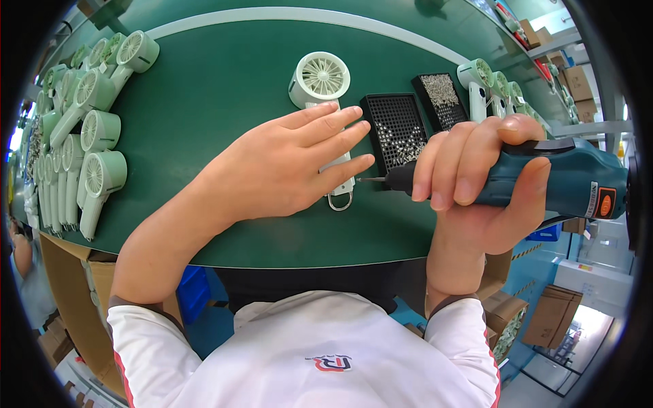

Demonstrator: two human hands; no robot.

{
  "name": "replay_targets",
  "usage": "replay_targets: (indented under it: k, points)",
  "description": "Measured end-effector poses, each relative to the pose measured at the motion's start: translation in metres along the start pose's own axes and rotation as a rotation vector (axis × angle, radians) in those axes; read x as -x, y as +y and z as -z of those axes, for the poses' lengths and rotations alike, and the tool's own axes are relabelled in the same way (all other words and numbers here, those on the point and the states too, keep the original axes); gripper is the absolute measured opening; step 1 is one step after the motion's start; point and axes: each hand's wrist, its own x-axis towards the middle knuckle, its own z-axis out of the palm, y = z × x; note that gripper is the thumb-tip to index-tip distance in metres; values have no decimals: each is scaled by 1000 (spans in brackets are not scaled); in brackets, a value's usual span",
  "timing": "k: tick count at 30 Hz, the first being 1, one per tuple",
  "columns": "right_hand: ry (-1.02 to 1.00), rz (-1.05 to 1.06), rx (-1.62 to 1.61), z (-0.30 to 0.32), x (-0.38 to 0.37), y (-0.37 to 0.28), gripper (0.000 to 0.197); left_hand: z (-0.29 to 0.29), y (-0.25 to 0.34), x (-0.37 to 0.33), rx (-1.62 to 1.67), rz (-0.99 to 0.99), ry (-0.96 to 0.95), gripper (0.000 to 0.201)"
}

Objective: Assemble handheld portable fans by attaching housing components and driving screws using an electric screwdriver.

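Note:
A pale green handheld fan lies on the green table with its round grille facing up. My left hand lies across its handle, fingers apart and reaching over the far side; the thumb is hidden. A metal loop hangs off the handle's near end. In my right hand is a dark teal electric screwdriver, with my fingers wrapped around its front. Its thin bit points left, close to the right side of the handle's near end; whether it touches cannot be told.
Beyond the screwdriver stand a black perforated tray with scattered screws and a second black tray with small metal parts. More fans crowd the table's left; several fans stand at the right. Cardboard boxes flank the near edge.

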Motion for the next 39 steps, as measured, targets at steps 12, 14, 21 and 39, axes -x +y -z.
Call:
replay_targets:
  k: [12,14,21,39]
  points:
    - [81,-47,154,-14,7,-5,47,-6,10,1,-3,5,-145,36]
    - [122,-72,178,-18,7,-6,46,-4,12,0,-15,16,-179,35]
    - [84,-143,297,-18,8,-6,45,-7,11,2,-20,6,-135,35]
    - [52,-192,388,-22,7,4,42,-4,11,5,-25,12,-207,40]
